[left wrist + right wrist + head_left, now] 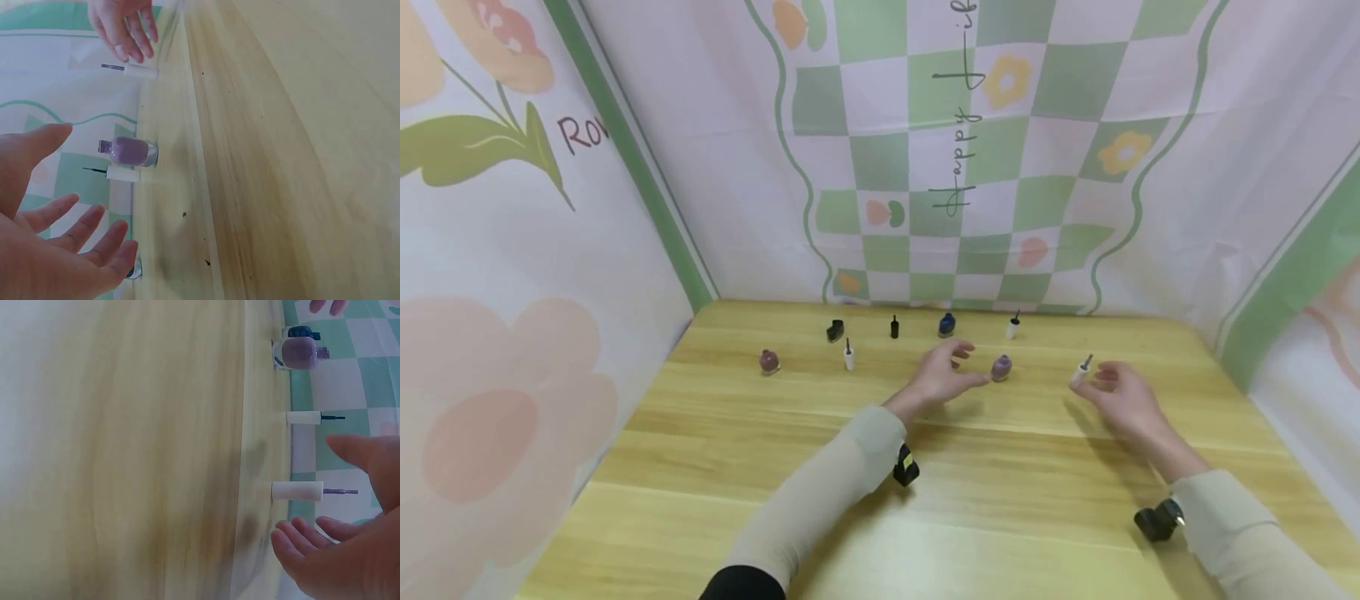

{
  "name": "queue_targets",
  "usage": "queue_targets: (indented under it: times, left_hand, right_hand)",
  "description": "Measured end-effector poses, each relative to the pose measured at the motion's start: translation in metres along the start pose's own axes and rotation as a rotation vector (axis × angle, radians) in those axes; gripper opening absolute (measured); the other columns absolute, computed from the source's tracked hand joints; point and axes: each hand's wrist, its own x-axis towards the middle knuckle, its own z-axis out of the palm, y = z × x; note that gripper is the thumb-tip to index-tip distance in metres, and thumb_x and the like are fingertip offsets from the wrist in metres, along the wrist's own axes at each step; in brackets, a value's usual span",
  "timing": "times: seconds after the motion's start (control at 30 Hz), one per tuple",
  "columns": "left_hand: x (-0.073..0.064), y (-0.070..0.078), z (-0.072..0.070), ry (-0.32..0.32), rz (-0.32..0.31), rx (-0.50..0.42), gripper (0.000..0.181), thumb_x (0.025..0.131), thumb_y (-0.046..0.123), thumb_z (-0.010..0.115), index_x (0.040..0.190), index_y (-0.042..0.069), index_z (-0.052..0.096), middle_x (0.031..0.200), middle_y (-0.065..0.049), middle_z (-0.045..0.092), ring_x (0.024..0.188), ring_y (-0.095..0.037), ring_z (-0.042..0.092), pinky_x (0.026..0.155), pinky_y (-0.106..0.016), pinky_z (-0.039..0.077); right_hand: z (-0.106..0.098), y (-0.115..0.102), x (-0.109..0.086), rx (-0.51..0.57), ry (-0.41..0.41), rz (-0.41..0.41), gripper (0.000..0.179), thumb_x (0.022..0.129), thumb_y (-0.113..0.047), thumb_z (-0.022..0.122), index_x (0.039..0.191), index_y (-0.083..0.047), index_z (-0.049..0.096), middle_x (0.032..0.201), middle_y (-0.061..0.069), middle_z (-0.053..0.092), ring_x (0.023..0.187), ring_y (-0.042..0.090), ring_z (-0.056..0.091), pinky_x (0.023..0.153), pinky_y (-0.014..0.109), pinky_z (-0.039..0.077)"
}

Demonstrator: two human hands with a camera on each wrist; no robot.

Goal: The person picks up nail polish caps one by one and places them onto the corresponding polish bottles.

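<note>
I'm hovering wide: left fingers by purple bottle, right fingers astride white cap (brush up); sideways nudge risking topple.

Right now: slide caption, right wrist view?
Right hand near an upright white brush cap, purple bottle farther off.

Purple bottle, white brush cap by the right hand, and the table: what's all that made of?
The purple bottle: probably glass, smooth and shiny, because its bottom edge looks see-through.
The white brush cap: likely plastic, smooth, with one even color.
The table: wood or a wood-look top, slightly glossy; it shows grain streaks and a pale glare.
</note>
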Motion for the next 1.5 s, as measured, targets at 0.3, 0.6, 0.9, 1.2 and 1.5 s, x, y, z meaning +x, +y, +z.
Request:
queue_targets:
  times: [0.3, 0.6, 0.9, 1.2, 1.5]
  left_hand:
    - [0.004, 0.004, 0.007, -0.052, -0.043, 0.008, 0.068, 0.089, 0.035, 0.081, 0.146, 0.014, 0.051, 0.145, -0.009, 0.054, 0.123, -0.028, 0.059, 0.097, -0.04, 0.055]
    - [0.016, 0.01, 0.014, -0.022, -0.078, 0.008, 0.066, 0.087, 0.032, 0.083, 0.143, 0.013, 0.054, 0.141, -0.008, 0.058, 0.123, -0.027, 0.059, 0.1, -0.039, 0.054]
    - [0.024, 0.008, 0.024, -0.003, -0.09, 0.028, 0.065, 0.085, 0.026, 0.086, 0.14, 0.009, 0.057, 0.135, -0.009, 0.062, 0.12, -0.025, 0.061, 0.101, -0.037, 0.053]
    - [0.032, 0.006, 0.035, 0.037, -0.101, 0.046, 0.054, 0.087, 0.025, 0.084, 0.134, 0.008, 0.062, 0.127, -0.006, 0.066, 0.115, -0.022, 0.062, 0.1, -0.034, 0.053]
    - [0.035, 0.005, 0.045, 0.051, -0.115, 0.073, 0.047, 0.091, 0.027, 0.08, 0.132, 0.009, 0.065, 0.123, -0.006, 0.067, 0.113, -0.02, 0.063, 0.102, -0.032, 0.052]
  right_hand:
    - [0.0, -0.001, 0.005, -0.016, -0.077, -0.003, 0.094, 0.103, -0.042, 0.061, 0.149, 0.023, 0.011, 0.147, 0.05, 0.027, 0.134, 0.063, 0.035, 0.109, 0.068, 0.037]
    - [0.001, -0.003, 0.012, -0.022, -0.049, -0.015, 0.087, 0.103, -0.038, 0.061, 0.149, 0.023, 0.019, 0.146, 0.046, 0.035, 0.133, 0.059, 0.04, 0.108, 0.065, 0.041]
    - [0.004, -0.001, 0.015, -0.008, 0.023, -0.016, 0.068, 0.103, -0.029, 0.063, 0.143, 0.02, 0.038, 0.137, 0.042, 0.049, 0.124, 0.055, 0.052, 0.101, 0.061, 0.048]
    - [0.003, 0.001, 0.017, -0.018, 0.079, 0.003, 0.056, 0.101, -0.029, 0.065, 0.135, 0.014, 0.054, 0.129, 0.035, 0.061, 0.116, 0.045, 0.058, 0.081, 0.031, 0.05]
    - [0.002, 0.005, 0.017, 0.021, 0.071, 0.049, 0.06, 0.102, -0.032, 0.064, 0.14, 0.013, 0.05, 0.137, 0.037, 0.053, 0.124, 0.051, 0.051, 0.099, 0.059, 0.048]
